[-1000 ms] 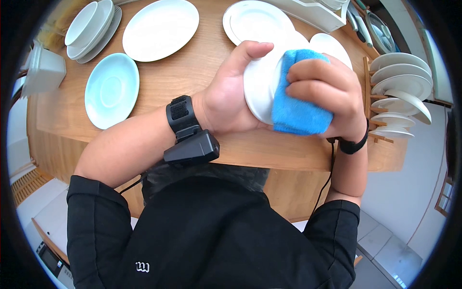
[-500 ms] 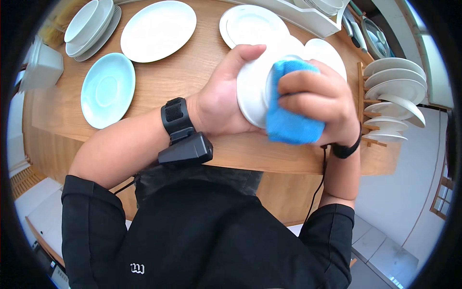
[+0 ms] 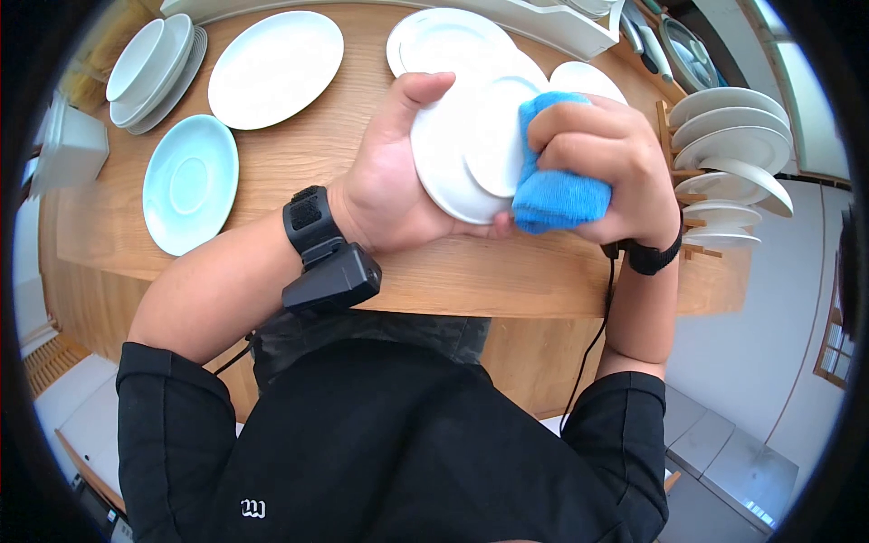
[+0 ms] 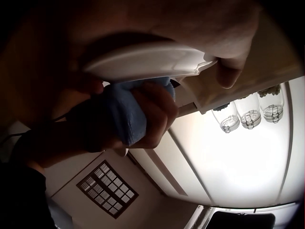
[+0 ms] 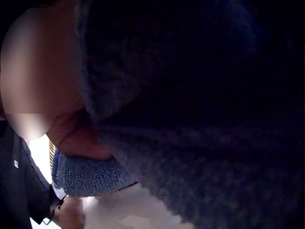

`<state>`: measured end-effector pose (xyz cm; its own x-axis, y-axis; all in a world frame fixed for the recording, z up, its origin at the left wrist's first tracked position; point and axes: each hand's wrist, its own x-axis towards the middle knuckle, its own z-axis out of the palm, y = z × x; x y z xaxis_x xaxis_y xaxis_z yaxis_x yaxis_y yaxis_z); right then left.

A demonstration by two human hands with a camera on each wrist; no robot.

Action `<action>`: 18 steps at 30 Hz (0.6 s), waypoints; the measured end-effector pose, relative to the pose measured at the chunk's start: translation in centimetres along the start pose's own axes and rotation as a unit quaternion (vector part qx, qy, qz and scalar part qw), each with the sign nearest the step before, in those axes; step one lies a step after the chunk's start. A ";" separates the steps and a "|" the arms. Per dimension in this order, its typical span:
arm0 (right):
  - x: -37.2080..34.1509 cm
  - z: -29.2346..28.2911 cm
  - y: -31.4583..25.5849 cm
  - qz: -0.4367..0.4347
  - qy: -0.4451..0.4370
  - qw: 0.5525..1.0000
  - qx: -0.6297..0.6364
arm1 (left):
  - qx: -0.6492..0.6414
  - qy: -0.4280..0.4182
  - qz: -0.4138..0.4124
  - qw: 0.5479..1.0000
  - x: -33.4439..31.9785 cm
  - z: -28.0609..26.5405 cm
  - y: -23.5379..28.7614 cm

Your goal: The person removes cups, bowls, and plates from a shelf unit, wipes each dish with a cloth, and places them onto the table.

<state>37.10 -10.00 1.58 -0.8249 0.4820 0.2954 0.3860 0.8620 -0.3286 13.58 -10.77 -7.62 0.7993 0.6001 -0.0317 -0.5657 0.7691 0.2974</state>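
Observation:
A white plate (image 3: 444, 172) is held up over the table by my left hand (image 3: 385, 181), palm under it, thumb along the far rim and fingertips curling round the near edge. My right hand (image 3: 625, 158) grips a folded blue cloth (image 3: 561, 201) against the plate's right side, covering part of its inner ring. In the left wrist view the plate (image 4: 138, 64) shows nearly edge-on, the cloth (image 4: 125, 112) pressed close to it. Dark, blurred cloth (image 5: 200, 143) fills most of the right wrist view.
Left on the wooden table (image 3: 299, 163) lie a pale blue plate (image 3: 190, 185), an oval white plate (image 3: 276, 71) and stacked bowls (image 3: 140, 68). Behind my hands are more white plates (image 3: 453, 27). A wooden rack (image 3: 665, 122) of upright plates (image 3: 733, 136) stands at right.
The right hand has moved the cloth over the plate, down and then back up, uncovering more of the inner ring. The left hand keeps holding the plate; the view has shifted slightly.

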 end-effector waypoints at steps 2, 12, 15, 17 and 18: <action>-0.1 0.2 0.8 0.022 0.068 0.997 -0.039 | -0.042 -0.031 -0.017 0.998 -0.1 -0.5 0.6; 1.4 2.7 -1.4 -0.068 0.070 0.995 -0.031 | 0.040 -0.001 0.076 0.996 0.2 0.5 -0.1; 0.2 1.9 1.3 0.024 0.247 0.968 0.023 | 0.058 -0.081 0.037 0.994 -0.8 -0.4 0.9; -1.3 1.9 2.5 0.155 0.351 0.883 0.271 | 0.227 -0.059 0.103 0.967 -1.1 0.2 0.3; -2.1 1.8 2.9 0.217 0.365 0.781 0.458 | 0.387 -0.032 0.166 0.907 -1.2 1.2 0.1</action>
<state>39.25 -8.78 -1.65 -0.1148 0.9467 0.3010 -0.1703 0.2798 -0.9448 12.80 -11.62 -6.41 0.6353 0.7375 0.2293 -0.4853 0.1502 0.8614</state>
